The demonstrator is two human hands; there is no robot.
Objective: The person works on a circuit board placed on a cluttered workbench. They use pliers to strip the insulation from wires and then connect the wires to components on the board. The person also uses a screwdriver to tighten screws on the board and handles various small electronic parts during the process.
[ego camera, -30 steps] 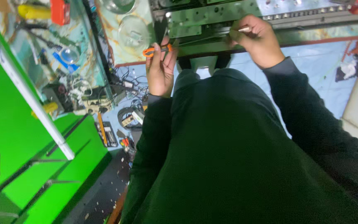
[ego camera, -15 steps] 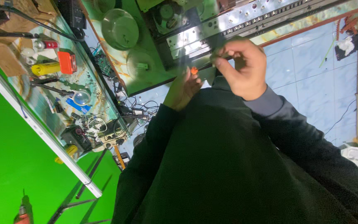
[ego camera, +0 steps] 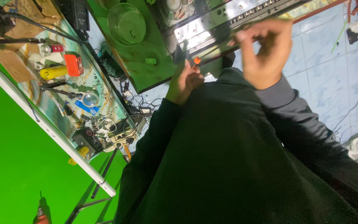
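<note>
A dark sweatshirt (ego camera: 237, 157) fills most of the view and hides the near edge of everything in front of the person. Left of it runs a bright green panel (ego camera: 9, 166), and beyond that a glass-topped side bench (ego camera: 63, 99) crowded with tools: a yellow canister (ego camera: 54, 73), an orange box (ego camera: 74, 65), a magnifying glass (ego camera: 89, 99) and a tangle of wires (ego camera: 117, 128) at its end. Straight ahead lies the green worktop (ego camera: 133, 66), carrying a clear round bowl (ego camera: 126, 23) and, just beside it, a long metal chassis (ego camera: 228, 18) with a row of lit points. The floor under it is pale blue tile (ego camera: 336, 62). The right hand (ego camera: 266, 52) is raised in front of the chassis, fingers pinched together on something thin; it is too blurred to tell what. The left hand (ego camera: 184, 81) sits lower, near the worktop's edge, fingers curled round a small orange-tipped tool (ego camera: 196, 60) that pokes up between the hands, just short of the chassis.
</note>
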